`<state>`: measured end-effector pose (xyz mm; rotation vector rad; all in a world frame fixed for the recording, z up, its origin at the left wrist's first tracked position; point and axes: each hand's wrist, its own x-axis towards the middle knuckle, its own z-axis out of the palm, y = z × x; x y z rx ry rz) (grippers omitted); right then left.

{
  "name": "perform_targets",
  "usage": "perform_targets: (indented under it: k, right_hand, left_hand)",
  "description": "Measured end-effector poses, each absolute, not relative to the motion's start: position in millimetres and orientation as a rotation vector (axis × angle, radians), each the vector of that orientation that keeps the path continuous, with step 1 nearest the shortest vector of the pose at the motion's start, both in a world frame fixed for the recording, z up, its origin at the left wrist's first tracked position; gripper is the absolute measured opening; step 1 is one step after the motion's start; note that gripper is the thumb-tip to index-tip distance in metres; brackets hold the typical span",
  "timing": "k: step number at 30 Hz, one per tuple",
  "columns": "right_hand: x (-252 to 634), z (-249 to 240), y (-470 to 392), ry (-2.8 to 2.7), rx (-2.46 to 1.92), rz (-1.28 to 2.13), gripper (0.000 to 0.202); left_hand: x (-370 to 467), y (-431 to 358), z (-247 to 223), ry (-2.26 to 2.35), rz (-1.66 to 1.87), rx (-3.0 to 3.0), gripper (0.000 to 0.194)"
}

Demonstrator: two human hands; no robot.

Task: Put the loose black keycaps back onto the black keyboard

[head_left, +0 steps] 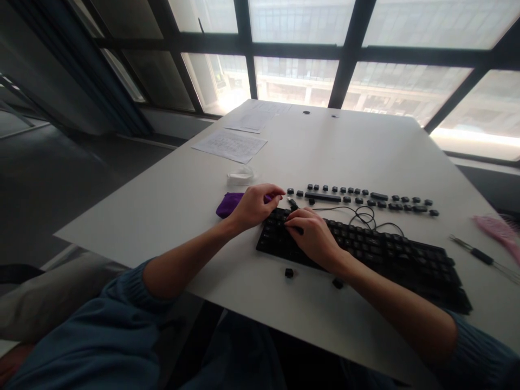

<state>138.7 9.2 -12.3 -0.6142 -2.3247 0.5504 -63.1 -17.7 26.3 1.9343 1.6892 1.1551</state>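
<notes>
A black keyboard (pixel 369 246) lies at an angle on the white table, its left end under my hands. My right hand (pixel 311 233) rests over the keys near that end, thumb and fingers pinched together; whatever is between them is hidden. Just beyond the keyboard's upper left corner is my left hand (pixel 257 205), fingertips closed, with anything in them too small to make out. It partly covers a purple cloth (pixel 228 205). Loose keycaps stand in rows behind the keyboard, among them a long spacebar (pixel 323 197). One keycap (pixel 288 273) sits in front of the keyboard.
The keyboard's cable (pixel 361 215) loops behind it, with a USB plug (pixel 291 202) near my hands. At right lie a wire keycap puller (pixel 481 255) and a pink brush (pixel 495 230). Paper sheets (pixel 231 144) and a clear plastic bag (pixel 240 176) are farther back, toward the windows.
</notes>
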Motion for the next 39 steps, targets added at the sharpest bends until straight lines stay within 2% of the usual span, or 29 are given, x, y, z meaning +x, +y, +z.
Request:
perform_targets:
  k: [15, 23, 31, 39]
  right_hand:
    - [138.6, -9.0, 10.9, -2.373, -0.576, 0.601, 0.019]
    - [142.2, -1.4, 10.1, -2.487, -0.56, 0.482, 0.025]
    - [146.5, -1.3, 7.3, -2.54, -0.573, 0.447, 0.031]
    - [149.6, -7.5, 9.0, -2.494, -0.656, 0.482, 0.039]
  left_hand:
    - [-65.6, -16.6, 23.7, 1.699, 1.135, 1.96, 0.022]
    - [-64.3, -17.1, 25.6, 1.682, 1.128, 1.959, 0.02]
    - [-73.9, -19.4, 29.8, 1.428, 0.718, 2.244, 0.014]
    - [-60.9, -40.5, 21.0, 1.371, 0.883, 2.445, 0.021]
